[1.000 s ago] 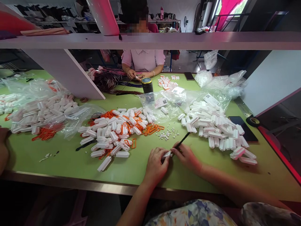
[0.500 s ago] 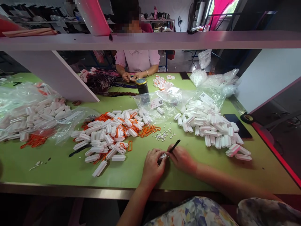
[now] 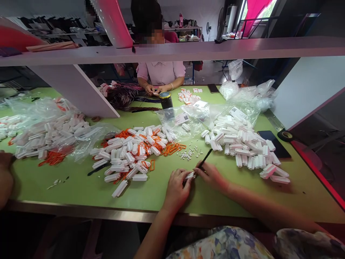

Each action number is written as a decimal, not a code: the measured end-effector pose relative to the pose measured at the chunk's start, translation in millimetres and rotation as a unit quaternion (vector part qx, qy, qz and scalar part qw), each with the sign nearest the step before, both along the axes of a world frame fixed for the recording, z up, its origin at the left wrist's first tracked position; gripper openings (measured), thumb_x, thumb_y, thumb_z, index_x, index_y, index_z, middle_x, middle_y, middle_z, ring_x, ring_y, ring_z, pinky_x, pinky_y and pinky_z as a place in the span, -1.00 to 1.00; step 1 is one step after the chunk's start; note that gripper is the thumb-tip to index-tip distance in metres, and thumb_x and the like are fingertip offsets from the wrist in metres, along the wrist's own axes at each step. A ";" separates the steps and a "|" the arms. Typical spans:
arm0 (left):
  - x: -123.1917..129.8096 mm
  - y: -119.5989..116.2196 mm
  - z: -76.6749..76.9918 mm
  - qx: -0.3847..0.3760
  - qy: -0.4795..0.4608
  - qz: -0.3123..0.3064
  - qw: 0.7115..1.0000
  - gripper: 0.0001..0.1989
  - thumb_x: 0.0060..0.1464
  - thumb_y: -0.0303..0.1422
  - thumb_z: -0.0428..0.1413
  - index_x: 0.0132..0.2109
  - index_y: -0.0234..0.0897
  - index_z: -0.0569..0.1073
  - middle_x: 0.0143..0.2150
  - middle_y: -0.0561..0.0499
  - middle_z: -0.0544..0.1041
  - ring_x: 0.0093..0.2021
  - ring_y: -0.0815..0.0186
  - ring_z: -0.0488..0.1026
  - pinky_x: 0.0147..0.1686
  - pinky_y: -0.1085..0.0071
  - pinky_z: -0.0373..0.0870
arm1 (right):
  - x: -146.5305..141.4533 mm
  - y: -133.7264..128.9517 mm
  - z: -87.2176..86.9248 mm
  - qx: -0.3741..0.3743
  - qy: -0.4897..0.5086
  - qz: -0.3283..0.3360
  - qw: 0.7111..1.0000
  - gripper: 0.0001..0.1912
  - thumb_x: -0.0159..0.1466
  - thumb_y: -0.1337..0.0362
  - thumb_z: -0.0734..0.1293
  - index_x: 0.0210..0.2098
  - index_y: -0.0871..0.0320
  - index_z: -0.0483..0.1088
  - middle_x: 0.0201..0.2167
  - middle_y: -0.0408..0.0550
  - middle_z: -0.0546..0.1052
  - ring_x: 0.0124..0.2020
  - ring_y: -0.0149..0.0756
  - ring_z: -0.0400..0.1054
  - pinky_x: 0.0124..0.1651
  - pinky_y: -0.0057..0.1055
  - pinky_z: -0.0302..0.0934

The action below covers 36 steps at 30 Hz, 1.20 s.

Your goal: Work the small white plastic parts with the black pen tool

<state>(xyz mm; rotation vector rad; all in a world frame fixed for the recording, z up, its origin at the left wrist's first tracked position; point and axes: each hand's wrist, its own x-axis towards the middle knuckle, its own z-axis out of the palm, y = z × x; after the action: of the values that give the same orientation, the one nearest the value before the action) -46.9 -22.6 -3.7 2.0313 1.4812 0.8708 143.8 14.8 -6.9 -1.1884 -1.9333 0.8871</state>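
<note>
My left hand [image 3: 176, 187] grips a small white connector block [image 3: 190, 175] with dark holes, low over the green table. Pinched in my right hand [image 3: 212, 176] is a thin black tool [image 3: 205, 158], its upper end pointing up and to the right and its lower end close to the block. The fingers of both hands nearly meet at the block. Just beyond them lie tiny white pegs [image 3: 187, 154]. A heap of white blocks [image 3: 118, 154] mixed with orange frames [image 3: 174, 148] is to the left, and another pile of white blocks [image 3: 242, 140] is to the right.
Clear plastic bags [image 3: 196, 118] and a black can [image 3: 165, 100] stand farther back. A dark tablet [image 3: 275, 145] and a tape roll [image 3: 285, 135] lie at right. A shelf [image 3: 172, 52] crosses above the table [image 3: 81, 196]. A person in pink sits opposite; another person's arm shows at far left.
The view has turned slightly left, bringing an arm in at the left edge. The black tool now stands more steeply in my right hand. My left hand still holds the block.
</note>
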 end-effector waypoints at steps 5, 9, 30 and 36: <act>-1.3 0.3 1.8 -0.005 -0.008 -0.008 1.000 -0.80 0.27 -0.35 0.04 -0.07 -0.24 0.54 -0.14 -0.10 0.55 -0.10 0.12 0.45 -0.03 0.14 0.39 | -1.5 -2.2 0.0 0.001 0.011 -0.002 1.000 -0.76 0.44 0.12 0.22 -0.30 0.09 0.34 -0.41 -0.11 0.52 -0.39 -0.29 0.41 -0.27 -0.38 0.31; -1.2 -0.1 1.9 -0.004 -0.006 -0.006 1.000 -0.79 0.28 -0.34 0.05 -0.06 -0.23 0.55 -0.14 -0.11 0.55 -0.08 0.12 0.45 -0.03 0.14 0.39 | -3.7 -6.5 1.7 0.033 -0.011 0.003 0.999 -0.80 0.45 0.16 0.20 -0.27 0.09 0.34 -0.39 -0.07 0.52 -0.37 -0.25 0.41 -0.26 -0.35 0.33; -0.1 -0.6 2.0 -0.014 -0.013 -0.007 1.000 -0.80 0.27 -0.37 0.06 -0.05 -0.24 0.55 -0.14 -0.10 0.54 -0.09 0.12 0.44 -0.02 0.14 0.39 | -4.9 -4.6 -2.3 0.013 0.033 -0.025 0.999 -0.72 0.44 0.04 0.22 -0.28 0.09 0.36 -0.41 -0.10 0.52 -0.40 -0.29 0.41 -0.29 -0.39 0.30; -0.9 -1.0 0.0 -0.017 -0.014 -0.005 1.000 -0.81 0.27 -0.37 0.06 -0.05 -0.24 0.54 -0.14 -0.10 0.53 -0.08 0.12 0.42 -0.02 0.15 0.37 | -3.3 -5.3 -5.6 0.034 -0.006 -0.018 0.999 -0.73 0.46 0.07 0.20 -0.25 0.10 0.37 -0.39 -0.08 0.54 -0.36 -0.27 0.43 -0.26 -0.37 0.32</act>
<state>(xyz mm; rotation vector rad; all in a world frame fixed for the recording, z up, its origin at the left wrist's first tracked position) -47.8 -23.6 -3.7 1.9920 1.4603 0.8603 140.5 9.5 -12.5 -1.1877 -1.9302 0.7917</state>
